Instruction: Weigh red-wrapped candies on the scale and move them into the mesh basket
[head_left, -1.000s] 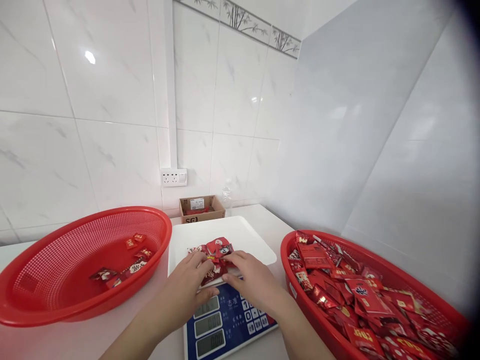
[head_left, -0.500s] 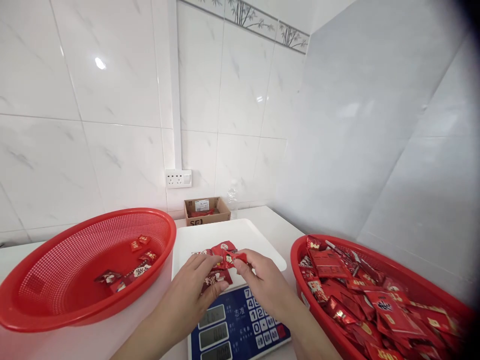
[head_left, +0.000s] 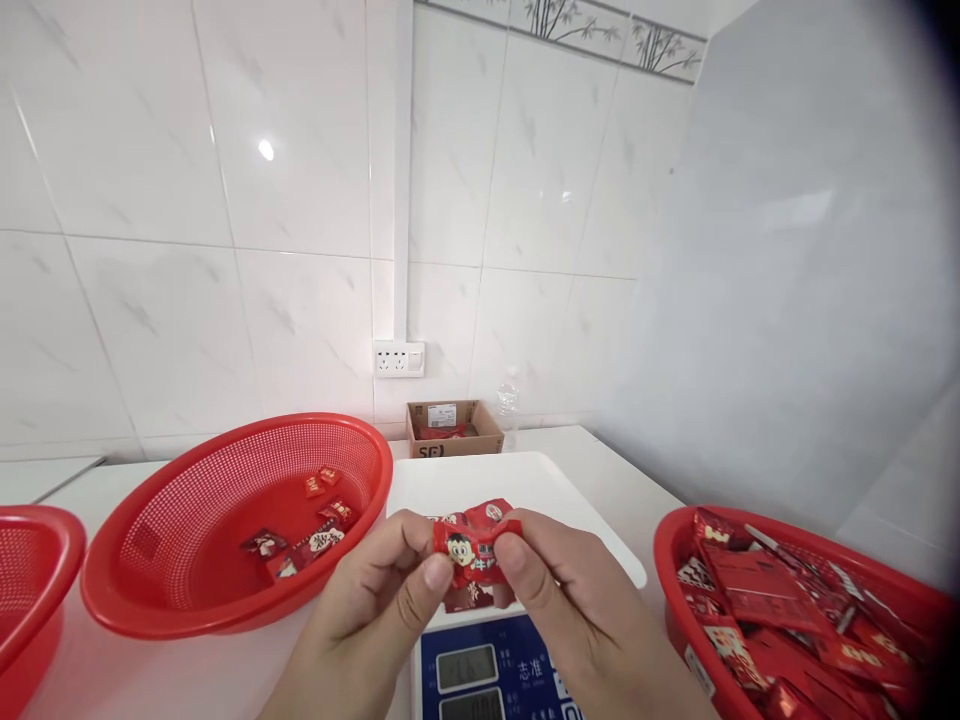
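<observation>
Between my two hands a small red packet with a cartoon face is stretched out. My left hand pinches its left end between thumb and index finger. Its right end is pinched by my right hand. Just behind and beneath it, more red packets lie on the white plate of a scale. The scale's blue panel with displays shows below my hands, its keys mostly covered by my right hand.
A red basket with a few packets stands at the left, another basket at the far left edge. A full basket is at the right. Behind the scale are a cardboard box and a clear bottle.
The view has shifted left, bringing the far-left basket into sight. My left hand now pinches the packet's left end, and the packet is held flatter, its cartoon face toward me.
</observation>
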